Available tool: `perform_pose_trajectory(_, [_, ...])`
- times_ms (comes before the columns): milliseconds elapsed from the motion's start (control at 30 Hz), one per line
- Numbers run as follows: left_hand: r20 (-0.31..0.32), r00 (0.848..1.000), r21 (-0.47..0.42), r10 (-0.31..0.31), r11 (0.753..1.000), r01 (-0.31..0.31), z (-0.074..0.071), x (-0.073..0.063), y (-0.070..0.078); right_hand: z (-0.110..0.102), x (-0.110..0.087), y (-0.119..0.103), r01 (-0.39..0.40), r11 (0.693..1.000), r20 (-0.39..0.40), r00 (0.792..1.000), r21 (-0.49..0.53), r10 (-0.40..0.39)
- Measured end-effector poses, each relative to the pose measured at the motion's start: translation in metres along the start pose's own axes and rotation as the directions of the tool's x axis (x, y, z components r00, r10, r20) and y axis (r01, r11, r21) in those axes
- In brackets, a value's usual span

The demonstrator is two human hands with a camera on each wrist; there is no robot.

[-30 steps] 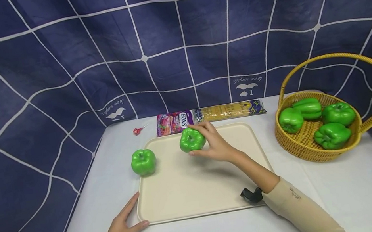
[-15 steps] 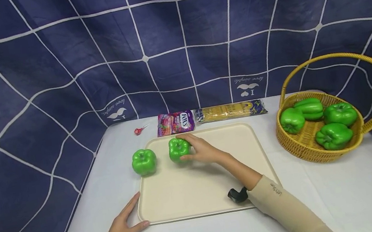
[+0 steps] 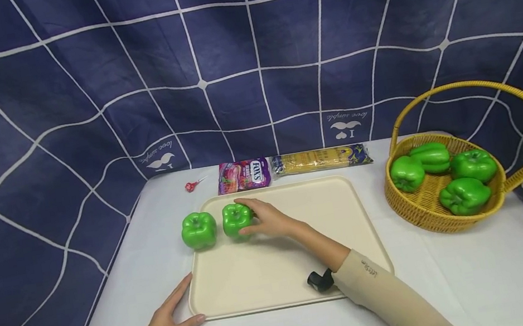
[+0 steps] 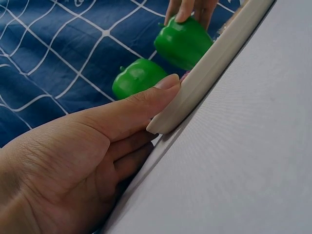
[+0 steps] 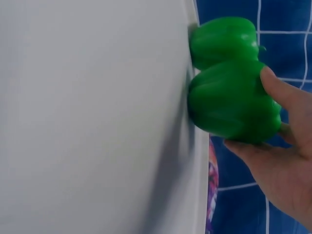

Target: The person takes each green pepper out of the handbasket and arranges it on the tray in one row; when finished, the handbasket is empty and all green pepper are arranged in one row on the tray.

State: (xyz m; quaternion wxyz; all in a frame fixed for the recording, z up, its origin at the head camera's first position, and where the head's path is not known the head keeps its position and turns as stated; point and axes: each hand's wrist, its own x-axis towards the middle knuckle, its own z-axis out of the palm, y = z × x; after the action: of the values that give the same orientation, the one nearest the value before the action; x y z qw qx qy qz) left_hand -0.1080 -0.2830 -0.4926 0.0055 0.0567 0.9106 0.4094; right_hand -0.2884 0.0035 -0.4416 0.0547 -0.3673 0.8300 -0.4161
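In the head view, my right hand (image 3: pixel 269 217) holds a green bell pepper (image 3: pixel 236 218) between thumb and fingers, over the far left part of the beige tray (image 3: pixel 296 259). The right wrist view shows this pepper (image 5: pixel 234 102) upright at the tray's surface, close beside a second green bell pepper (image 5: pixel 222 41). That second pepper (image 3: pixel 199 230) sits at the tray's left edge. My left hand (image 3: pixel 164 324) is spread around the tray's near left corner. In the left wrist view its thumb (image 4: pixel 163 90) touches the tray's rim (image 4: pixel 204 73), and the fingers lie beside it, not curled.
A wicker basket (image 3: pixel 421 215) with a tall handle stands at the right and contains several green peppers. Behind the tray lie a purple candy bag (image 3: pixel 243 175), a yellow pasta pack (image 3: pixel 319 159) and a red lollipop (image 3: pixel 191 186). A blue checked cloth hangs behind.
My right hand has carried the bell pepper leftward and lower, from above the tray's middle to near the other pepper. My left hand has stayed at the tray's corner.
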Motion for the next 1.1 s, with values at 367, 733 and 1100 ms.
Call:
perform_pose_trajectory(367, [-0.001,1.000,0.008,-0.003,1.000,0.003,0.001,0.000,-0.003,0.014,0.012,-0.005,-0.001,1.000,0.005,1.000,-0.031,0.002])
perform_pose_trajectory(733, [0.007,1.000,-0.010,0.001,1.000,0.000,0.001,0.001,-0.003,0.016,0.014,-0.007,-0.007,1.000,0.001,1.000,-0.023,0.007])
perform_pose_trajectory(1100, [0.002,1.000,-0.012,-0.001,1.000,0.001,0.001,0.002,-0.003,0.015,0.013,-0.007,-0.014,1.000,-0.011,1.000,0.014,0.014])
